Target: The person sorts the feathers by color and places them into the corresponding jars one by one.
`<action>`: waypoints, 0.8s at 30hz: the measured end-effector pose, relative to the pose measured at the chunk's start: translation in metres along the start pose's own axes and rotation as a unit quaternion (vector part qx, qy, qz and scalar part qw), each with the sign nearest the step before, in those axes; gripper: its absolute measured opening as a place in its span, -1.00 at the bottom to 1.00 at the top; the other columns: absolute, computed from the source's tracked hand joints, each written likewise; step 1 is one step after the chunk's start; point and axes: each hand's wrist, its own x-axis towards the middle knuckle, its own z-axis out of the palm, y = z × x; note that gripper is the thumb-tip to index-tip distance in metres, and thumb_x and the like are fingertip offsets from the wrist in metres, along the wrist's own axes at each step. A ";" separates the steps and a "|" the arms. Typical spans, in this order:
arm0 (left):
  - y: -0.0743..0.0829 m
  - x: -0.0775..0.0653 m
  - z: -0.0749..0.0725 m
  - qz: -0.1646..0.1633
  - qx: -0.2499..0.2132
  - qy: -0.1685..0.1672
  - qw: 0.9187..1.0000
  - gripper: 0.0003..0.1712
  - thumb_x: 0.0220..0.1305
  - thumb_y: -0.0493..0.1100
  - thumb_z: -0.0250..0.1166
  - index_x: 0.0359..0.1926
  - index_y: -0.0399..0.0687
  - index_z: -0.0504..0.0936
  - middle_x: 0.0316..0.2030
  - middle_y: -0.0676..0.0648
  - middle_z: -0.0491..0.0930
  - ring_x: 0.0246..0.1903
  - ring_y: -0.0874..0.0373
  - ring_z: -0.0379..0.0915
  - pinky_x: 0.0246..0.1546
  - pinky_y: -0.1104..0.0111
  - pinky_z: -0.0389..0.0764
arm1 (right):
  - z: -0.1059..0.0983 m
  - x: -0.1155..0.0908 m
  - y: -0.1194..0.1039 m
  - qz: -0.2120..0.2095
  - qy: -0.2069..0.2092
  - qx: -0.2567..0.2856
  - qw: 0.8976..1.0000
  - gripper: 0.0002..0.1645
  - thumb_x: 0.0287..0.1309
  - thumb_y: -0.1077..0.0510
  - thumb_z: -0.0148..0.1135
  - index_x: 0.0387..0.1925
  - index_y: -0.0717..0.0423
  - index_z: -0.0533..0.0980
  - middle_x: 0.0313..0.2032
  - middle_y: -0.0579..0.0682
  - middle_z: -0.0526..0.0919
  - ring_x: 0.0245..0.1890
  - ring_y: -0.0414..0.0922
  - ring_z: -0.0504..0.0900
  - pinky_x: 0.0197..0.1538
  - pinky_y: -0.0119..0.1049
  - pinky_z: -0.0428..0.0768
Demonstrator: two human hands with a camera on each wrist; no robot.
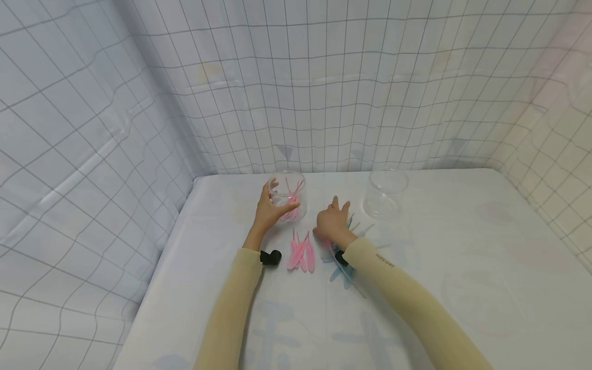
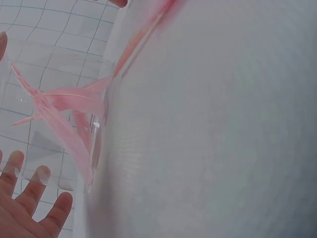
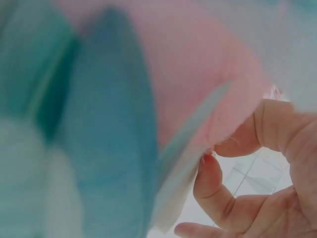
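- The right hand (image 1: 332, 222) has its thumb and index fingertip narrowed to a pinch at the edge of a pink feather (image 3: 198, 64); if that slight hold slackens, the feather could slip back among its neighbours.
- A blue feather (image 3: 111, 114) and pale quills lie close to or across it, so a lift could drag one along or scatter the mixed heap (image 1: 349, 270).
- The left hand (image 1: 267, 211) spreads its fingers wide around a clear jar (image 1: 302, 200), thumb in front; a sideways push might slide or tip it, as the wall looks smooth.
- Inside, several pink plumes (image 2: 64, 128) cross with stems upwards; anything lowered there could snag on them or the rim.
- Loose pink plumes (image 1: 298, 255) lie on the counter (image 1: 462, 216) between the forearms, near a black wrist camera (image 1: 272, 258), which could brush them.
- The right wrist covers part of the heap; what lies beneath cannot be told.
- A second jar (image 1: 385, 198) stands apart, beyond the right hand and to its right.
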 end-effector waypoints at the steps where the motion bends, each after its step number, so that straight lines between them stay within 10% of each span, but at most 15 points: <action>1: 0.000 0.000 0.000 0.000 0.000 0.000 1.000 0.17 -0.13 0.17 0.53 0.42 0.11 0.06 0.34 0.05 0.21 0.28 -0.12 0.10 0.16 -0.05 0.24 | 0.000 0.000 0.001 0.002 -0.005 0.009 1.000 -0.48 0.12 -0.20 0.21 -0.13 0.14 0.64 0.23 0.26 0.37 0.39 0.23 -0.09 0.23 0.36 -0.13; 13: 0.000 -0.001 0.000 -0.001 -0.002 -0.005 1.000 0.17 -0.12 0.17 0.53 0.43 0.16 0.04 0.34 0.05 0.20 0.28 -0.12 0.07 0.16 -0.06 0.23 | -0.026 0.000 0.029 -0.011 -0.032 0.249 0.968 -0.48 0.20 -0.13 0.04 -0.15 0.21 0.64 0.09 0.19 0.50 0.27 0.16 0.20 0.19 0.23 0.15; 24: -0.002 0.000 0.000 0.009 -0.010 -0.005 1.000 0.17 -0.12 0.14 0.54 0.43 0.10 0.04 0.34 0.03 0.20 0.26 -0.13 0.08 0.15 -0.07 0.23 | -0.058 0.004 0.042 -0.005 0.056 0.562 0.825 -0.57 0.36 -0.03 -0.11 -0.01 0.23 0.42 0.30 0.11 0.29 0.33 0.03 0.15 0.28 0.04 0.14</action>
